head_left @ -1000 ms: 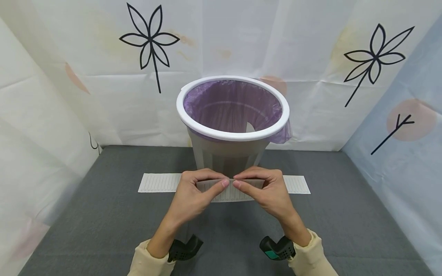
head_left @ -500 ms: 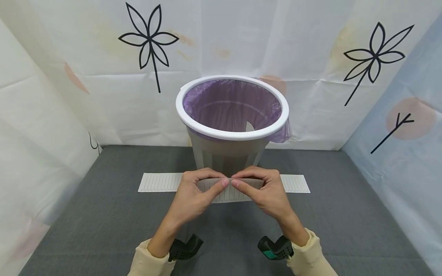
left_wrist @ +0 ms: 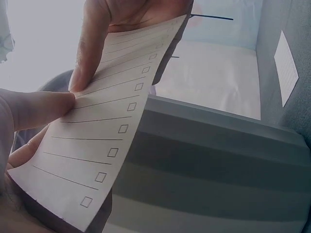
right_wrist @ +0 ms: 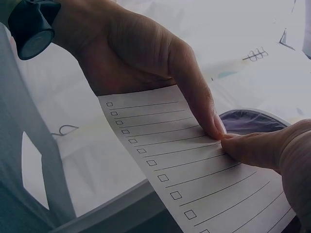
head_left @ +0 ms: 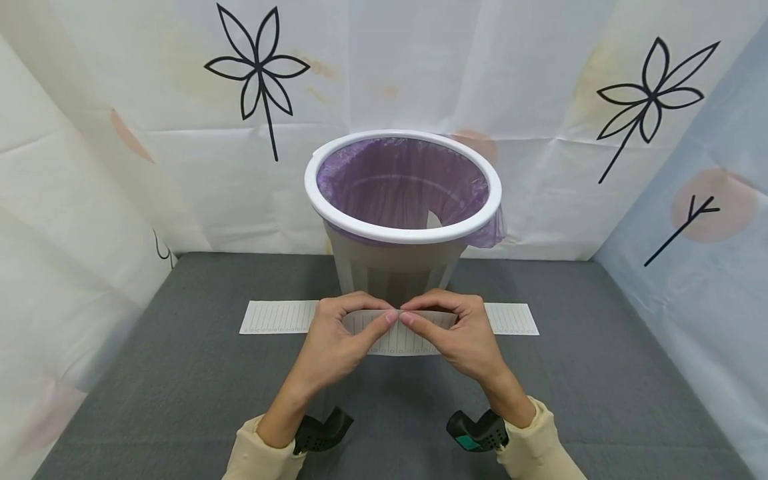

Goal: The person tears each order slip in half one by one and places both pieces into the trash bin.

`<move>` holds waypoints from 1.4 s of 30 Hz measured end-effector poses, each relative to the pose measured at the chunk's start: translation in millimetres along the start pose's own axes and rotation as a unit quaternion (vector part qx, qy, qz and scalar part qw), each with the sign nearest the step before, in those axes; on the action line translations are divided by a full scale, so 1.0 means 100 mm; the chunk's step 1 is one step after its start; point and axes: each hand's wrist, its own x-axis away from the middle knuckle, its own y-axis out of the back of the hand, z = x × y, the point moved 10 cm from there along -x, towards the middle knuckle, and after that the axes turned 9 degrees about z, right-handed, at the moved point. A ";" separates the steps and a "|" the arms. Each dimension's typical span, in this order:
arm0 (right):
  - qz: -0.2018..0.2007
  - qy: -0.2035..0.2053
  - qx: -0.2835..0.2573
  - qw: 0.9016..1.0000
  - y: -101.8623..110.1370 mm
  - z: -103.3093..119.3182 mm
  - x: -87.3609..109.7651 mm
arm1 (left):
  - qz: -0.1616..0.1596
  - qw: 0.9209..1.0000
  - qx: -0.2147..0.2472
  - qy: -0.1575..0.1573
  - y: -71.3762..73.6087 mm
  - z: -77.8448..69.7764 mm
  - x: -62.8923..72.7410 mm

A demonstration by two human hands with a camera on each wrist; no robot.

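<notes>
Both hands hold a paper checklist sheet [head_left: 401,341] by its upper edge, in front of a waste bin. My left hand [head_left: 337,337] pinches it between thumb and fingers from the left. From the right, my right hand [head_left: 467,337] pinches the same edge, the two thumb tips almost meeting at the middle. Ruled lines and small square boxes show on the sheet [left_wrist: 104,121] in the left wrist view, where it bows slightly. In the right wrist view the sheet [right_wrist: 160,141] looks whole between the thumbs. The fingers behind it are partly hidden.
A bin with a white rim [head_left: 403,235] and purple liner [head_left: 390,180] stands behind the hands; a white scrap [head_left: 433,221] shows inside. Lined paper lies on the grey table [head_left: 180,400] at left [head_left: 277,317] and right [head_left: 513,319]. Patterned cloth [head_left: 180,193] surrounds the table.
My right hand has shifted slightly left, closer to the left thumb. The sheet's lower edge has come slightly down. My left hand stays almost where it was.
</notes>
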 end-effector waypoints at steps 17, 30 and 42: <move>-0.001 0.015 0.034 0.999 -0.02 0.01 0.01 | 0.003 1.000 0.002 0.002 -0.01 0.03 0.00; -0.014 0.046 0.045 0.998 -0.03 0.04 0.01 | 0.018 0.994 0.077 0.069 -0.03 0.17 -0.01; -0.030 0.035 0.043 0.998 -0.02 0.05 0.01 | 0.007 0.986 0.115 0.118 -0.04 0.28 0.01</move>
